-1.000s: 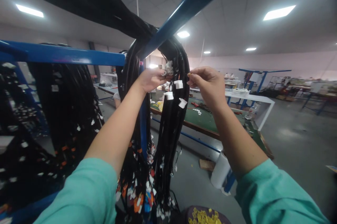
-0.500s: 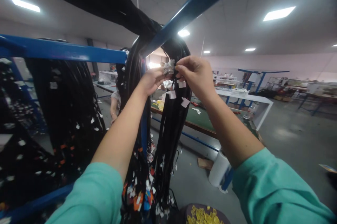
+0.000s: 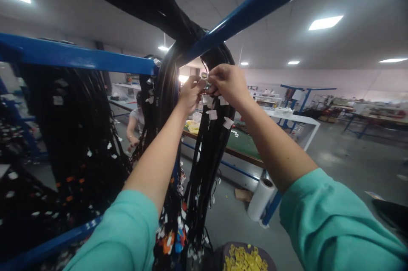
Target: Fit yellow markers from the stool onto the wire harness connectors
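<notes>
My left hand [image 3: 190, 96] and my right hand [image 3: 228, 82] meet in front of a thick bundle of black cables [image 3: 208, 152] draped over a blue bar [image 3: 242, 7]. Fingers of both hands pinch a small pale connector [image 3: 204, 76] between them; its details are blurred. White tags hang just below the hands, one of them [image 3: 228, 122] on the bundle's right side. Orange, blue and white connectors [image 3: 168, 242] dangle at the lower ends of the cables.
More black cable bundles [image 3: 70, 135] hang at the left from a blue rail [image 3: 76, 56]. Behind them a person [image 3: 134, 124] reaches toward cables. A green-topped table [image 3: 247, 145], a white roll [image 3: 261, 199] and a tub of yellow parts [image 3: 245, 258] lie beyond and below.
The view has shifted a little. My left fingers have closed in around the small connector, nearer my right fingertips. The person behind shows more, with an arm reaching to the cables.
</notes>
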`<state>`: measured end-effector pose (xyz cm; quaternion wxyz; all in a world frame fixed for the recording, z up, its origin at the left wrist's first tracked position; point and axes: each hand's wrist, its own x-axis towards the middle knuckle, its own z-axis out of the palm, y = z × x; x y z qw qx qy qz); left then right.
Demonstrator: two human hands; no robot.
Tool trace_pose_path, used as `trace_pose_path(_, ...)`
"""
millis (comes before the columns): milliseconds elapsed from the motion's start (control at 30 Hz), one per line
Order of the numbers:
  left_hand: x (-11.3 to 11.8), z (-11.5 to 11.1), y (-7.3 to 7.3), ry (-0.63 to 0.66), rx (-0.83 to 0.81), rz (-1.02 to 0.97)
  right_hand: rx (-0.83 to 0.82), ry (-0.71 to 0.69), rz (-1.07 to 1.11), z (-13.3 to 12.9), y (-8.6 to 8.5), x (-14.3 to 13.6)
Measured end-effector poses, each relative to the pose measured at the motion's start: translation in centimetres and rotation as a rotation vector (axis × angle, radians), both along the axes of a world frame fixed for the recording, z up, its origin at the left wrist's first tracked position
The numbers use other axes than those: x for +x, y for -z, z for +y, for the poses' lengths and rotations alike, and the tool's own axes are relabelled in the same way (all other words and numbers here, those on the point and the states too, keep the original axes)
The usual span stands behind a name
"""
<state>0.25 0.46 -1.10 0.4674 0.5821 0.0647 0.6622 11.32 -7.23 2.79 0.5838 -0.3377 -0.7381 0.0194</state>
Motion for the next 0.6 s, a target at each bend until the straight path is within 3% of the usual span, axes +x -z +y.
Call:
trace_pose_path(267,0.3,-0.6,0.3,0.028,0.038,0.040,0.043,0.112,-0.055,0.4,0.3,0.2)
trace_pose_path(400,0.6,-0.5,0.1,-0.048,0.040,-0.003,0.092,0.153,-0.091,0.4,0.5,0.2)
trace_pose_path(600,0.7,-0.6,0.1,-0.186,0.135,0.007,0.258,0.350,-0.188,0.9,1.4,0.0)
